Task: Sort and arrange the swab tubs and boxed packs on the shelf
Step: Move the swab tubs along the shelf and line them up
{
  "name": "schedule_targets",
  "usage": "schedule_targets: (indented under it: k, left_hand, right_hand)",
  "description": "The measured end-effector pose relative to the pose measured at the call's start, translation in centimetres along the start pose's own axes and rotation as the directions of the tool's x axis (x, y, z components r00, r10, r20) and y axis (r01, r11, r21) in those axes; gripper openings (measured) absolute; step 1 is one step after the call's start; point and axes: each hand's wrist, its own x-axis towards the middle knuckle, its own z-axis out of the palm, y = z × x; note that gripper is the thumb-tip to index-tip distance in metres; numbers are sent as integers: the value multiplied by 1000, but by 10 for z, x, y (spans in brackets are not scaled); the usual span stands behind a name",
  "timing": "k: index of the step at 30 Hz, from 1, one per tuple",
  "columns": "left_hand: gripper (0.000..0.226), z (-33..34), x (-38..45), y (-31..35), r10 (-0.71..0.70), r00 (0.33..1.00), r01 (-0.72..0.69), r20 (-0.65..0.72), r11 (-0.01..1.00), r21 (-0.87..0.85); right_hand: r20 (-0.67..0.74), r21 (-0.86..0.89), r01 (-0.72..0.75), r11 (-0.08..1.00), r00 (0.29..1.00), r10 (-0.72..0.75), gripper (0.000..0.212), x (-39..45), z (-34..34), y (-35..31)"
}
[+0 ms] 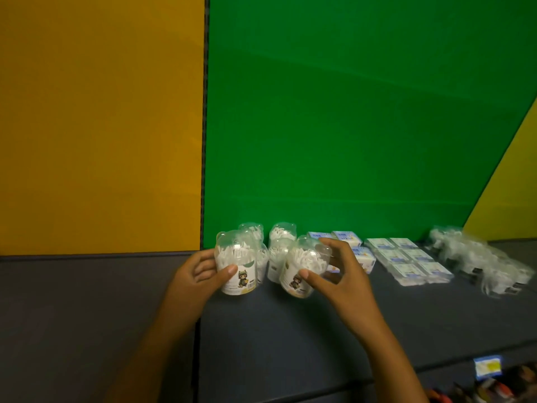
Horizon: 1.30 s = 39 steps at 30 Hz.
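My left hand grips a clear swab tub with a cartoon label, held upright just above the dark shelf. My right hand grips a second swab tub, tilted to the right. Behind them several more swab tubs stand against the green back panel. To the right lie boxed packs with blue print, partly hidden by my right hand, then flat boxed packs set in two rows.
A heap of clear-wrapped swab packets lies at the far right of the shelf. An orange panel backs the left shelf section. A blue price tag hangs on the shelf's front edge above goods on a lower shelf.
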Motion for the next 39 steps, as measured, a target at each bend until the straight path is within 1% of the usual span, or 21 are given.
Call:
schedule_targets:
  k: [4, 10, 13, 16, 22, 26, 30, 32, 33, 34, 35, 37, 38, 39]
  left_hand:
    - [37, 17, 3, -12, -37, 999, 37, -5, 999, 24]
    - [43, 28, -11, -30, -81, 995, 86, -59, 992, 88]
    - [46, 36, -17, -39, -71, 993, 82, -92, 988, 130]
    - [48, 46, -18, -48, -30, 994, 50, -106, 980, 190]
    - [47, 58, -20, -57, 14, 994, 18, -107, 956, 292]
    - [45, 56, -26, -54, 12, 996, 20, -83, 927, 374]
    - [52, 52, -29, -44, -11, 996, 53, -91, 877, 477]
    - [58, 47, -30, -37, -7, 992, 76, -124, 823, 563]
    - [61, 44, -33, -32, 5, 991, 81, -133, 773, 630]
    - [63, 42, -36, -27, 29, 991, 75, -133, 697, 713]
    - [64, 40, -39, -21, 68, 990, 59, -121, 586, 808]
    - [65, 41, -45, -10, 130, 988, 38, -84, 322, 946]
    - [64, 42, -47, -6, 150, 986, 37, -72, 228, 973]
    - [64, 43, -48, -3, 162, 984, 40, -69, 176, 984]
  right_hand:
    - [16, 4, -15, 1000, 1000, 15, 59, 10, -11, 14]
    - [106, 19, 8, 1000, 994, -10, 60, 25, -18, 23]
    - [145, 21, 28, 999, 989, -30, 61, 27, -24, 26]
    - [169, 40, 43, 998, 984, -49, 62, 26, -28, 29]
    - [199, 121, 59, 991, 977, -82, 60, 17, -33, 34]
    - [205, 99, 92, 991, 973, -111, 60, 18, -36, 34]
    - [218, 68, 141, 988, 964, -152, 60, 24, -38, 31]
    - [231, 54, 155, 986, 959, -164, 61, 28, -37, 32]
    - [238, 42, 164, 985, 956, -170, 61, 29, -36, 33]
    - [245, 29, 173, 984, 954, -175, 62, 30, -35, 34]
    - [252, 18, 182, 983, 951, -181, 63, 31, -34, 35]
    - [268, -2, 201, 980, 944, -193, 64, 32, -29, 39]
    - [277, -15, 215, 976, 939, -203, 63, 33, -27, 41]
    - [288, -32, 228, 973, 935, -210, 63, 34, -24, 44]
